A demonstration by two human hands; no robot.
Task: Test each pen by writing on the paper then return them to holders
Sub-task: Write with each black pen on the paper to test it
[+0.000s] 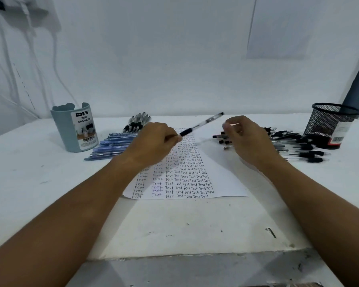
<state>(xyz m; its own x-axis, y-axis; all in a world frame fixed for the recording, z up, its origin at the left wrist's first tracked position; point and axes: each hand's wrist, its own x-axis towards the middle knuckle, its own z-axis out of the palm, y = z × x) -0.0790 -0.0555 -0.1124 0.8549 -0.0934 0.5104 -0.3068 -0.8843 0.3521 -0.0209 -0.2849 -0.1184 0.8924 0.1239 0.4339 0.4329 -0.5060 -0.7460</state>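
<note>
1. Standing at left of frame: grey organizer (75,129), blue pens (114,143) lying beside it.
2. Pinching the pen (201,124) by its black grip, left hand (153,143) over the paper (222,179).
3. Hovering at centre-right, right hand (247,137), fingers curled; contents unclear.
4. Advising: lowering the tip onto blank paper, steadying the sheet.

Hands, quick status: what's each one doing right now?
Left hand: pinching a black-grip pen above the paper.
Right hand: fingers curled; whether it holds anything cannot be told.

Two holders (75,129), one paper (222,181), many pens (298,146)
</note>
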